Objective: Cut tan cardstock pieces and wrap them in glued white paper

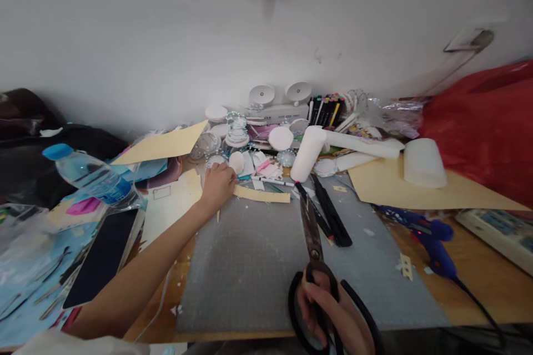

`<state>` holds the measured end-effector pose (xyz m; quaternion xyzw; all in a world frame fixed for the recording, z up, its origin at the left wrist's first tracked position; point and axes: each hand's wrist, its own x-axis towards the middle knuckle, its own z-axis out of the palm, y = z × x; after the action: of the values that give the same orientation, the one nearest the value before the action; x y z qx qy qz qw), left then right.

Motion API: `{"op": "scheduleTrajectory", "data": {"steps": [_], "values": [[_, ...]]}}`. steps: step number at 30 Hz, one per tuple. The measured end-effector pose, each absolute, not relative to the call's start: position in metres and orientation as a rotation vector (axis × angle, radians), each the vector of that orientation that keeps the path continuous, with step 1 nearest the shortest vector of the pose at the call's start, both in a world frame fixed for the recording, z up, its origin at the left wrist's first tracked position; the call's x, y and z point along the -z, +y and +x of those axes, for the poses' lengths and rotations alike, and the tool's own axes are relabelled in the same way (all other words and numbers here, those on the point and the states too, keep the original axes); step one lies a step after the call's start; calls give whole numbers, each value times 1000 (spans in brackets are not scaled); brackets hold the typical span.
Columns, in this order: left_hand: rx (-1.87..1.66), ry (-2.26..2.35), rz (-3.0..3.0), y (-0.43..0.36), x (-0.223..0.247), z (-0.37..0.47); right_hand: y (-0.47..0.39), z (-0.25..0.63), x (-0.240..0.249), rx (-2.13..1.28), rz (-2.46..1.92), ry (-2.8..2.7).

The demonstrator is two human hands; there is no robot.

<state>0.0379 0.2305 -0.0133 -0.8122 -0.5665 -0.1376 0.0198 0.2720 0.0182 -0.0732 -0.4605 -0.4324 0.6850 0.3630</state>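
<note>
My right hand (333,308) is closed round the black handles of a pair of large scissors (314,233) near the front edge of the table. The scissors' blades point away from me and look closed. My left hand (219,184) reaches to the back left of the grey cutting mat (245,266), at the left end of a narrow cream strip (266,195). Its fingertips are partly hidden, so I cannot make out what they hold. Just right of the scissors' blades lies a black utility knife (332,212).
A blue glue gun (433,238) lies at the right by a red bag (483,122). White rolls (308,153) and craft pieces crowd the back. On the left are a water bottle (94,177), a dark phone (102,255) and cream sheets (164,144).
</note>
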Motion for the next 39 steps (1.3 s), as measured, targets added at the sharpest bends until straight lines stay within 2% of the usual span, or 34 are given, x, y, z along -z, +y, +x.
{"op": "scheduleTrajectory", "data": {"steps": [6, 13, 17, 22, 27, 32, 37, 39], "values": [[221, -1367, -2814, 223, 14, 40, 17, 271, 78, -1761, -1148, -1073], [193, -1360, -2907, 231, 34, 50, 15, 270, 77, -1707, -1139, -1069], [351, -1415, -2947, 228, 29, 50, 12, 270, 77, -1684, -1118, -1054], [700, -1525, -3023, 204, 0, 44, 14, 267, 70, -1623, -1100, -1016], [989, -1723, -3157, 163, -20, 29, 50, 259, 47, -1472, -1025, -986], [1405, -2150, -3376, 141, -10, 19, 105, 241, 26, -1384, -1016, -1053], [1616, -2379, -3380, 141, 8, 12, 130, 229, 39, -1391, -1000, -1066], [1550, -2438, -3516, 140, 13, 12, 129, 227, 47, -1394, -1027, -1089]]}}
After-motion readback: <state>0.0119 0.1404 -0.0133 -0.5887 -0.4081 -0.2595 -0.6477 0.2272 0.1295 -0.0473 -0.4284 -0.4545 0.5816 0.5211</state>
